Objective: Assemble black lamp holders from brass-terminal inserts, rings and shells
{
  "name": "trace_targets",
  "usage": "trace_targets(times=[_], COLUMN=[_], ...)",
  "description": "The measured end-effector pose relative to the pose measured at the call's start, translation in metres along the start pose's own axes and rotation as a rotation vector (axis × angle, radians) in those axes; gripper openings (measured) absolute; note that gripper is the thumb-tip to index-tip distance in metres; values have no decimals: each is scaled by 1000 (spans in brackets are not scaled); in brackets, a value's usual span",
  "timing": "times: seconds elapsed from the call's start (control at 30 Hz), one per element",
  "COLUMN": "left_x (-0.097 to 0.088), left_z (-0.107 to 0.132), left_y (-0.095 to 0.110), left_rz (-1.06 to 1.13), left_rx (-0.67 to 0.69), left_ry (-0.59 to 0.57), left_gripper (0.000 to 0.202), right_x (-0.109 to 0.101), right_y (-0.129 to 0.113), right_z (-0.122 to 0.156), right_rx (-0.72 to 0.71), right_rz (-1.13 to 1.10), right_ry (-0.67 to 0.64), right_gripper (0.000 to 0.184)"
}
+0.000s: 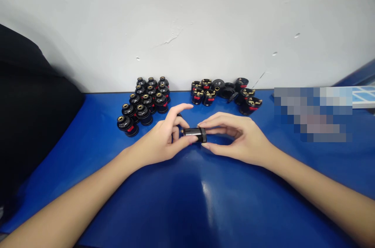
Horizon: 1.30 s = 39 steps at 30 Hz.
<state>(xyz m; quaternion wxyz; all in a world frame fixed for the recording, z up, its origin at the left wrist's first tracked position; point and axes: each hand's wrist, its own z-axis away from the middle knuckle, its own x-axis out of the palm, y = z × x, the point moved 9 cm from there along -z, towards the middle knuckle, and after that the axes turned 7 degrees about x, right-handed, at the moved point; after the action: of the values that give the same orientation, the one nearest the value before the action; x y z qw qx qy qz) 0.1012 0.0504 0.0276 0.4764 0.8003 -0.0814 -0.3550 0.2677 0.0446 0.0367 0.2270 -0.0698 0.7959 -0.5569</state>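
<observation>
A black lamp holder (193, 135) lies on its side in the air between my two hands, a bit of brass at its left end and a wider ring at its right end. My left hand (167, 135) pinches the body with thumb and fingers, its index finger raised. At the ring end, my right hand (238, 135) has its thumb below and fingertips above, closed on the ring. Behind the left hand stand several capped black lamp holders (144, 115) with brass threaded tops and red parts.
Several uncapped lamp holder bodies (198, 97) with exposed brass contacts stand by the wall, with loose black caps (227, 91) beside them and more bodies (250, 106) to their right. A blurred-out patch (313, 115) covers the blue table's right side. Black fabric (32, 95) hangs at left.
</observation>
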Motion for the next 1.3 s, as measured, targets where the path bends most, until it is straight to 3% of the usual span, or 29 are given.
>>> trace_targets(times=[0.1,0.13,0.3,0.37,0.5,0.57,0.63,0.7,0.8,0.87,0.93,1.03,1.1,1.2,1.23,1.3], left_x=[-1,-1,0,-2,-5,-4,-1,0,-5,-6,-3,-1,-2,-4,-3,1], left_z=[0,0,1,0,0,1,2,2,1,1,1,2,1,1,1,3], left_y=[5,4,-3,-1,1,-2,-5,-3,5,7,4,-1,1,2,0,-6], left_rz=[-46,-52,-117,-115,-100,-93,-77,-68,-98,-106,-90,-76,-59,-25,-19,-11], left_rx=[64,44,-106,-77,-42,-89,-117,-81,37,47,-21,-100,-68,-29,-49,-109], left_ry=[7,3,-22,-1,28,11,-12,-6,49,52,18,-17,0,21,11,-18], left_gripper=[106,109,59,69,113,106,82,72,98,111,100,65,75,113,113,92], right_x=[0,0,2,3,2,2,2,1,-1,-1,0,2,2,1,0,1], right_y=[0,0,0,-1,0,0,-1,-1,-2,-3,-3,-3,-3,-3,-3,-3], right_z=[1,1,1,1,2,3,3,2,1,0,1,2,2,1,1,0], right_rx=[-10,-12,-6,-6,3,6,5,2,-3,-7,-9,-11,-10,2,8,12], right_rz=[-1,-2,4,4,-2,0,6,11,1,-6,-3,15,26,21,18,17], right_ry=[0,0,-17,-20,-12,-11,-7,0,22,30,21,4,9,27,28,20], right_gripper=[39,39,40,39,40,40,39,39,38,37,37,38,37,34,34,34])
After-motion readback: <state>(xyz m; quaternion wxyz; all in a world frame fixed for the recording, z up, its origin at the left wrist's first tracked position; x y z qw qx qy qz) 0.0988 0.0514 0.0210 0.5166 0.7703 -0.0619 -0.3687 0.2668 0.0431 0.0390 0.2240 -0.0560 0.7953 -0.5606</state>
